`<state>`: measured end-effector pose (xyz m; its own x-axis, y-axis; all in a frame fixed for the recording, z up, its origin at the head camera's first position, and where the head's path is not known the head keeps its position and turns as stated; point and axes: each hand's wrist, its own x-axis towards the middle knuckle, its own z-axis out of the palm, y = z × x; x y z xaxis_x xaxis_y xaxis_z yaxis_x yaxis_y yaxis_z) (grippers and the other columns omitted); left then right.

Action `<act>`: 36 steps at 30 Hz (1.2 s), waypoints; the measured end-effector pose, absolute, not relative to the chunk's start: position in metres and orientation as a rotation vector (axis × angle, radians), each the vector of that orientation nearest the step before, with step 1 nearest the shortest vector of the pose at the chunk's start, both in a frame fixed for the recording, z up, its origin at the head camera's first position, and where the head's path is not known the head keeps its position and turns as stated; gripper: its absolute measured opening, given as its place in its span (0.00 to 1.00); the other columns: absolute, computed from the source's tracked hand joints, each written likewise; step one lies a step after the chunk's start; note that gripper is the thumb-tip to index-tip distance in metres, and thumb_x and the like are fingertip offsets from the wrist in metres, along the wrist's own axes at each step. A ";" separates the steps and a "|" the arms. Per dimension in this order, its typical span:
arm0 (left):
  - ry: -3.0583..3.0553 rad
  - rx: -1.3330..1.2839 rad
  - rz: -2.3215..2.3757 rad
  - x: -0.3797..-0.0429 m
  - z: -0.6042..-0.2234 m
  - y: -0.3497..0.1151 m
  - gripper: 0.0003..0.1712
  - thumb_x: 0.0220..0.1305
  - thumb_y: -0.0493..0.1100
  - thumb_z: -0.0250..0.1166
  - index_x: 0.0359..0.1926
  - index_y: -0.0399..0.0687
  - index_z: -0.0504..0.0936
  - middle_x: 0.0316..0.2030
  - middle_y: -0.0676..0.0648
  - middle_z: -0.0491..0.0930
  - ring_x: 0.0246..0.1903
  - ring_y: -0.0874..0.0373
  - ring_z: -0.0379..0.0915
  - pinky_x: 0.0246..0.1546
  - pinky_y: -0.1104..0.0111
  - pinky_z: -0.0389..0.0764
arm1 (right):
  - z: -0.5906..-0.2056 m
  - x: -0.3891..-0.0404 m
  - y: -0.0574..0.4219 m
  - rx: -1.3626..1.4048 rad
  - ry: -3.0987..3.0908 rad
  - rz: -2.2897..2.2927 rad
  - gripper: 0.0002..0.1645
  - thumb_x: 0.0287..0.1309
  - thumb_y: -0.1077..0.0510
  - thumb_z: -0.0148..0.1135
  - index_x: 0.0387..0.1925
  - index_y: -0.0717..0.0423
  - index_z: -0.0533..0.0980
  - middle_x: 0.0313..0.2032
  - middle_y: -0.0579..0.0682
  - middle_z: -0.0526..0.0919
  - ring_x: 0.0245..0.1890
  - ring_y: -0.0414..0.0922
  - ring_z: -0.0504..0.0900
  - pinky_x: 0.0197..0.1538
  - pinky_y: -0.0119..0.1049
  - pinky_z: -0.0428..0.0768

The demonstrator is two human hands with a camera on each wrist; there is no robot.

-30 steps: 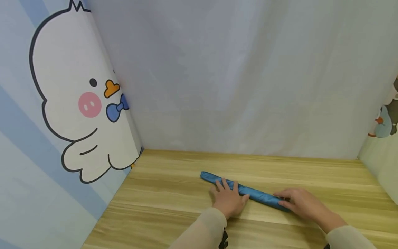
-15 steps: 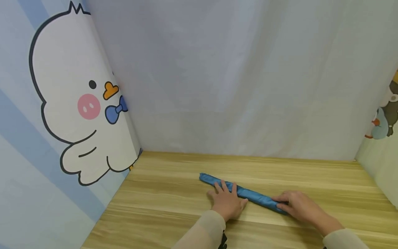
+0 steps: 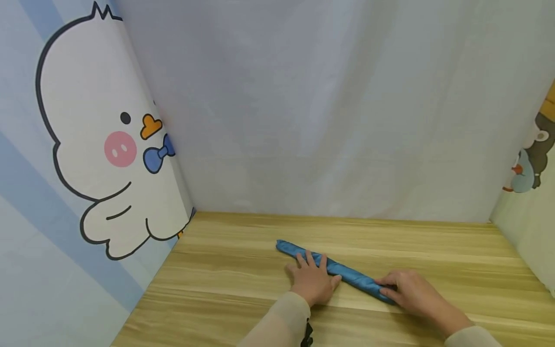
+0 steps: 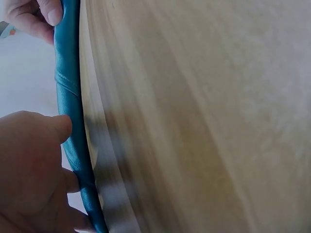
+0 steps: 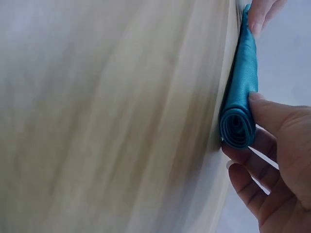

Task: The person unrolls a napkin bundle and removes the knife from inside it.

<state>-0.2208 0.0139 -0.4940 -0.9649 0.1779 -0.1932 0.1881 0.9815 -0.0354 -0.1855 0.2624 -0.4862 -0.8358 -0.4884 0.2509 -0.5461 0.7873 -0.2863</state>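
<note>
A slim roll of shiny blue cloth (image 3: 353, 277) lies slantwise on the wooden table, its far end to the left. My left hand (image 3: 312, 282) rests on its left half with fingers spread across it and the thumb beside the near edge. At the near right end, my right hand (image 3: 412, 291) pinches the roll between thumb and fingers. From the right wrist, the spiral of layers shows at the end of the cloth roll (image 5: 238, 127), with the thumb (image 5: 269, 109) on one side and fingers beneath. A diagonal fold edge crosses the roll (image 4: 68, 80) in the left wrist view.
The wood-grain table (image 3: 243, 270) runs back to a plain pale curtain (image 3: 329, 111). A light blue wall panel with a cartoon white bird (image 3: 95, 144) borders the left side. Another printed panel (image 3: 524, 178) stands at the right.
The right hand has drawn the roll's right end slightly toward me, so the roll slants more steeply. The left hand keeps its place on the roll. The head view has shifted slightly.
</note>
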 end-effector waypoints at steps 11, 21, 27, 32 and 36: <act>2.959 0.286 -0.101 -0.221 -0.492 0.011 0.42 0.65 0.76 0.34 0.75 0.67 0.52 0.72 0.38 0.52 0.69 0.33 0.47 0.57 0.33 0.57 | -0.487 -0.173 0.248 0.788 -2.845 0.499 0.12 0.52 0.55 0.71 0.40 0.51 0.86 0.32 0.39 0.84 0.33 0.39 0.82 0.34 0.37 0.80; 2.969 0.328 -0.126 -0.225 -0.495 0.004 0.42 0.66 0.76 0.31 0.75 0.67 0.52 0.73 0.40 0.52 0.70 0.36 0.47 0.59 0.35 0.55 | -0.484 -0.161 0.232 0.799 -2.893 0.470 0.13 0.53 0.52 0.70 0.40 0.53 0.86 0.32 0.40 0.85 0.33 0.39 0.82 0.35 0.36 0.80; 2.953 0.359 -0.082 -0.226 -0.493 -0.001 0.44 0.66 0.75 0.31 0.76 0.62 0.50 0.74 0.40 0.49 0.71 0.37 0.44 0.60 0.35 0.52 | -0.483 -0.155 0.223 0.826 -2.850 0.443 0.12 0.52 0.52 0.71 0.37 0.54 0.86 0.32 0.41 0.85 0.33 0.40 0.83 0.35 0.38 0.81; 2.956 0.393 -0.019 -0.226 -0.493 -0.006 0.46 0.67 0.74 0.33 0.76 0.53 0.50 0.74 0.41 0.47 0.72 0.39 0.42 0.61 0.36 0.52 | -0.481 -0.150 0.216 0.865 -2.820 0.444 0.10 0.51 0.53 0.72 0.34 0.54 0.85 0.31 0.41 0.85 0.32 0.39 0.83 0.35 0.38 0.81; 2.947 0.423 0.021 -0.227 -0.493 -0.011 0.47 0.67 0.74 0.34 0.76 0.49 0.50 0.74 0.41 0.47 0.72 0.39 0.40 0.62 0.37 0.53 | -0.479 -0.147 0.210 0.888 -2.865 0.466 0.11 0.52 0.52 0.71 0.35 0.54 0.85 0.31 0.42 0.85 0.33 0.39 0.83 0.35 0.38 0.81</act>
<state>-0.2272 -0.0105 -0.4932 -0.9464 0.2805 -0.1604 0.2781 0.9598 0.0373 -0.1467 0.2096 -0.4789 -0.8237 -0.5345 0.1892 -0.5670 0.7822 -0.2582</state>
